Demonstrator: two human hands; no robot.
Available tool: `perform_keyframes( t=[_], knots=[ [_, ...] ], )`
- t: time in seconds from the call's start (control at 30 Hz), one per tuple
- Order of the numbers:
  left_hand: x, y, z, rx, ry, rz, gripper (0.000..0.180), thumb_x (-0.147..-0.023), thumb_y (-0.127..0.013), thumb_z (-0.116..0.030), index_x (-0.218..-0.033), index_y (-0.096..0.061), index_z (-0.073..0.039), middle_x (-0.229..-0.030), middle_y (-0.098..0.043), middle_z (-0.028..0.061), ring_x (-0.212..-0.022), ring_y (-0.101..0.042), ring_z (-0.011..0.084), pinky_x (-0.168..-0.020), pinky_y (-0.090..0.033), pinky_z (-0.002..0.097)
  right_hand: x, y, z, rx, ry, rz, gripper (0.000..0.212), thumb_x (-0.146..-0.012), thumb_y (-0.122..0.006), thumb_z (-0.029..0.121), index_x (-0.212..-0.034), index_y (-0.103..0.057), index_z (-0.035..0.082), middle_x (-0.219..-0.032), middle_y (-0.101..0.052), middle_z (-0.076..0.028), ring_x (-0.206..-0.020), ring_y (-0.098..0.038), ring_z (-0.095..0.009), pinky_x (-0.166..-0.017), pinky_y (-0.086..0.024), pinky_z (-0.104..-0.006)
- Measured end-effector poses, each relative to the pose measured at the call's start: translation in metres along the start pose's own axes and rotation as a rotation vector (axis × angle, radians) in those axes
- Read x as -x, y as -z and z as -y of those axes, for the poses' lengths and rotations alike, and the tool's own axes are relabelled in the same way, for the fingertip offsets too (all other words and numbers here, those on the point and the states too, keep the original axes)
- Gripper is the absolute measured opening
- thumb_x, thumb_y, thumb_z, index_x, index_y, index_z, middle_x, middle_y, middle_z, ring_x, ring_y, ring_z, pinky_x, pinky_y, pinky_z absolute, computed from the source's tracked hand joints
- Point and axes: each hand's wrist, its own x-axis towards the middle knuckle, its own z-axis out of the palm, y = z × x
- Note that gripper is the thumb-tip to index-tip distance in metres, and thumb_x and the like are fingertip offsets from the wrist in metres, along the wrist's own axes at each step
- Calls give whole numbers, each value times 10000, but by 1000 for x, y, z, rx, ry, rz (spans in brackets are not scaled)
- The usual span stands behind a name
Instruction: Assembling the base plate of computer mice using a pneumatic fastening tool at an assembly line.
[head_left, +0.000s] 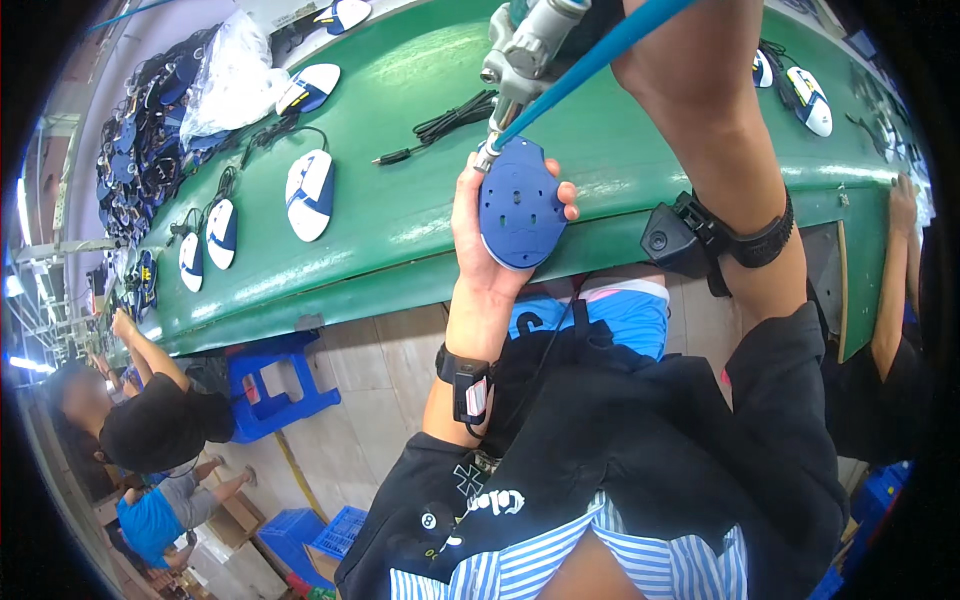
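Landmark: blue mouse base shell [520, 210], held up in front of the chest, underside toward the camera, this side of the green worktop [420, 230].

Nearest: left hand [485, 240] clamped around the shell, thumb along its left edge, fingertips [567, 195] curling over the right edge. Black wrist strap below it.

Just above the shell: tip of a grey powered screwdriver [520, 55] meets the shell's top-left corner. Blue air hose [590, 65] runs up-right from it. The right forearm rises out of the picture; right hand not visible, so its grip cannot be told.

Beyond the shell: worktop carries white-and-blue mice [310, 192] to the left, a coiled black cable [445, 125] up-left, more mice far right.

Risks, as judged:
- Driver tip sits near the shell's edge; a skid off the screw could scratch the plastic or jab the thumb.
- Shell is held in air, unsupported; push from the driver could twist it out of the grip.
- Hose crosses close; a tug could tilt the bit.
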Motion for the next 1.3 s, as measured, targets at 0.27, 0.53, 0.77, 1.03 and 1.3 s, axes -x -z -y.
perform_keyframes(
  t=[0.27, 0.53, 0.77, 1.03, 1.3],
  knots=[
    [0, 3, 1, -64, 16, 23, 563, -1008, -430, -547, -1229, -552, -43, -1102, -569, 182, -901, -589, 321, -751, -522, 434, 11, 4, -2, -571, -381, -26, 164, -1024, -552, 119, -964, -583, -30, -610, -446, 16, -493, -409, -61, -437, -364, -205],
    [0, 1, 1, -62, 16, 2, 555, -1005, -436, -537, -1230, -549, -42, -1097, -568, 183, -903, -580, 317, -754, -521, 430, 11, 5, 16, -539, -571, -61, 159, -1022, -551, 114, -961, -582, -29, -611, -450, 16, -494, -411, -61, -438, -365, -205],
    [-2, 4, 0, -71, 19, 26, 543, -1007, -432, -521, -1229, -549, -39, -1100, -571, 184, -940, -568, 319, -787, -513, 420, 14, -3, 14, -538, -681, -103, 155, -1021, -551, 110, -958, -581, -29, -612, -453, 15, -496, -413, -61, -440, -367, -205],
    [-5, 9, -5, -22, -32, 40, 531, -1013, -419, -489, -1261, -555, -40, -1145, -571, 200, -986, -562, 333, -842, -510, 439, -24, 32, 49, -647, -569, -83, 151, -1019, -550, 105, -954, -580, -28, -613, -456, 14, -498, -415, -61, -441, -369, -205],
    [-2, 3, -1, 21, -25, 35, 670, -1041, -348, -563, -1219, -566, 45, -1089, -612, 181, -970, -603, 348, -833, -529, 464, -11, 7, 61, -641, -818, -46, 147, -1018, -550, 100, -951, -578, -27, -614, -460, 14, -499, -417, -61, -442, -370, -205]
  ],
)
